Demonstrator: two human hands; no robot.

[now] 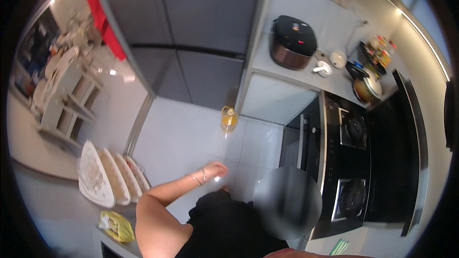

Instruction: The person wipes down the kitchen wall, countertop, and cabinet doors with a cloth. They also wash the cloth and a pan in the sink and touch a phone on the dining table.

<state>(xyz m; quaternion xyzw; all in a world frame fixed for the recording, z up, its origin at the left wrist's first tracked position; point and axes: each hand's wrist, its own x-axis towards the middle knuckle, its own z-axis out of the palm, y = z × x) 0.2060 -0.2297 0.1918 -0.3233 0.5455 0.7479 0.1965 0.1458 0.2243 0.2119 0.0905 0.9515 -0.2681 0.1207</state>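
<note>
My left hand [214,169] hangs over the pale tiled floor [175,132], fingers loosely bent, with nothing visible in it. Two thin bangles circle that wrist. Farther ahead, a clear plastic jug of yellow oil [228,120] stands upright on the floor, apart from the hand, near the base of a dark grey refrigerator [208,75]. My right hand is out of view; only a bit of that arm shows at the bottom edge. A blurred round patch covers the area to the right of my black-clad body.
Right: a black gas hob [333,165], an oven door handle [300,141], a rice cooker [294,43], a lidded pot [367,87] and a seasoning rack [373,59]. Left: a white tiered rack [96,182] and a yellow plastic bag [120,226] on a counter. Chairs [68,93] stand beyond the doorway.
</note>
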